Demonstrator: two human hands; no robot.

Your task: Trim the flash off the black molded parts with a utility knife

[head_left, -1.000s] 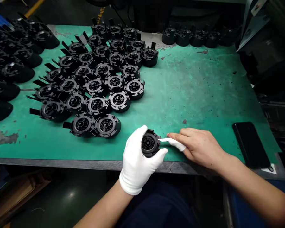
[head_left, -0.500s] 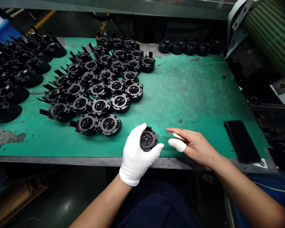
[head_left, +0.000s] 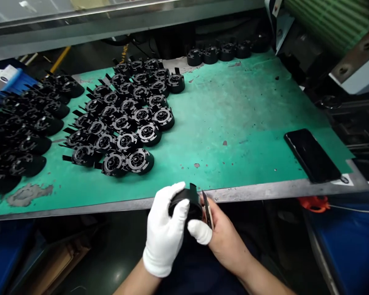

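My left hand [head_left: 164, 229], in a white glove, is closed around a round black plastic housing [head_left: 193, 203] with a short tab on its upper edge. The housing is tipped so that its side wall faces up, just over the table's front edge. My right hand [head_left: 219, 233] is bare apart from a white cover on the thumb. Its fingers grip a thin knife [head_left: 208, 211], with a dark blade pointing up beside the housing's right side. Whether the blade touches the plastic I cannot tell. The right fingertips are partly hidden behind the housing.
Rows of similar black housings [head_left: 127, 106] stand on the green tabletop [head_left: 233, 106], with more at the far left and along the back. A phone [head_left: 312, 155] lies at the right. Orange-handled scissors [head_left: 315, 203] hang beyond the front edge; a green roller [head_left: 335, 22] is at upper right.
My left hand has drawn the housing toward me and turned it from face-up onto its side. My right hand has brought the knife left, up beside it. The view has shifted.
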